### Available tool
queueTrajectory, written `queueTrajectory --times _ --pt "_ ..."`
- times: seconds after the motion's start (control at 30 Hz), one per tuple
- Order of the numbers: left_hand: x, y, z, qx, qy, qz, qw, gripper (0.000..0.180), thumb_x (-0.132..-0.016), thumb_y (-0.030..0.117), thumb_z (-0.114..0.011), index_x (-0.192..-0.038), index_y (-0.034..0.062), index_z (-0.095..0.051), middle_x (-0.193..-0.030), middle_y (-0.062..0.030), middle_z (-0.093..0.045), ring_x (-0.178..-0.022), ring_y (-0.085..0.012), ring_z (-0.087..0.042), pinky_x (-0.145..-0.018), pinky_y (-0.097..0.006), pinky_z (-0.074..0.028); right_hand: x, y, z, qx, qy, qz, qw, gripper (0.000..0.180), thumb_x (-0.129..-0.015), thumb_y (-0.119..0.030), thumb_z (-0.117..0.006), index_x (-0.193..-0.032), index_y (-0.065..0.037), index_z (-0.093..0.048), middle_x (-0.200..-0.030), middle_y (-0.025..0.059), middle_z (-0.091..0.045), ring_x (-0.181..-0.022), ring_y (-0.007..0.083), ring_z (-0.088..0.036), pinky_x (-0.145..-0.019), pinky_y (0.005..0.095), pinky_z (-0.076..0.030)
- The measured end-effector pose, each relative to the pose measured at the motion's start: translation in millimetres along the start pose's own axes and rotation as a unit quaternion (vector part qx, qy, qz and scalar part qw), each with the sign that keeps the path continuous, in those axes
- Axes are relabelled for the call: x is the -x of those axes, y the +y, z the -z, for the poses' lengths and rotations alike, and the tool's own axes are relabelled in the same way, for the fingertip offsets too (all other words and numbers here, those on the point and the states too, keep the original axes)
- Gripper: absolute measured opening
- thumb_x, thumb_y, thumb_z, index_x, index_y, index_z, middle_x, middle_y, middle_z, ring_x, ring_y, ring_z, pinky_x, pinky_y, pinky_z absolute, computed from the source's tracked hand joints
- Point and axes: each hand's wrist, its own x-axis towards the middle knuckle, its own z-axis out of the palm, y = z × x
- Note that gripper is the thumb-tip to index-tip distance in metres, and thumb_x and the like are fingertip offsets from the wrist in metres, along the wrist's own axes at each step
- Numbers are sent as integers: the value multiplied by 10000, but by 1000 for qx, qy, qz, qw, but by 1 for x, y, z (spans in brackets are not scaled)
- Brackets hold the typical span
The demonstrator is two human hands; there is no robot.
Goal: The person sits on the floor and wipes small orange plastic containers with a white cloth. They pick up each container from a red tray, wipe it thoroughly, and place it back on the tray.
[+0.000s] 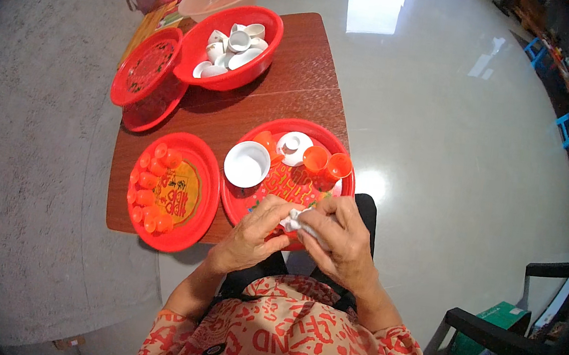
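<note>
Over the near edge of a round red tray (pixel 227 206), both of my hands are closed around a crumpled white cloth (pixel 296 220). My left hand (pixel 257 236) pinches it from the left, and my right hand (pixel 340 242) grips it from the right. Whether anything is wrapped inside the cloth is hidden by my fingers. In that tray, a white bowl (pixel 247 165) stands at the left, and a white lid with a knob (pixel 294 148) lies at the back. An orange-red cup (pixel 315 159) and another cup (pixel 339 165) stand at the right; an orange-red piece (pixel 265 141) is partly behind the bowl.
A second red tray (pixel 208 211) at left holds several small orange-red cups (pixel 147 180). Behind, a red basin (pixel 268 72) holds white cups and bowls, next to a tilted red tray (pixel 149 66). The brown wooden table (pixel 303 62) ends at my right; a dark chair (pixel 497 335) stands beyond.
</note>
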Motion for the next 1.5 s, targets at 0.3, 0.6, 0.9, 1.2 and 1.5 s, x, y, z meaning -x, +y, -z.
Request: queueTrajectory --times 0.3,0.6,0.9,1.2,1.5 --pt "1 2 -1 -18 40 43 998 491 -734 -30 -642 -1209 0 -518 -1070 -144 -525 -1005 -284 -537 -890 -354 -436 3 -4 -8 109 -17 53 993 251 -710 -32 -679 -956 -58 -633 -825 83 -498 -725 218 -519 -568 318 -456" --pt "-5 3 -2 9 98 64 993 461 -798 12 -633 -1240 4 -503 -1071 -118 -541 -986 -234 -550 -872 -333 -450 9 3 -20 83 67 7 994 251 -696 -17 -701 -935 -44 -631 -882 95 -534 -752 238 -546 -609 333 -466" --pt "-4 3 -26 569 179 178 782 578 -924 139 -594 -1424 64 -315 -1287 -56 -464 -966 -84 -516 -794 -231 -453 24 12 -37 -80 186 -149 968 195 -770 12 -655 -960 -9 -615 -928 124 -559 -835 229 -574 -732 316 -465" --pt "-4 -1 -16 446 151 139 871 465 -848 -28 -644 -1264 14 -442 -1233 -102 -509 -1072 -160 -558 -932 -308 -476 16 23 -37 -203 137 -170 955 230 -795 -32 -663 -1011 -12 -586 -1068 124 -568 -924 199 -583 -809 304 -472" --pt "2 4 -14 148 140 165 965 126 -811 0 -693 -925 0 -640 -1194 -56 -455 -945 -98 -544 -761 -222 -473 10 25 -32 -231 104 -217 943 222 -778 0 -672 -995 -15 -626 -967 79 -614 -860 161 -589 -755 274 -472"
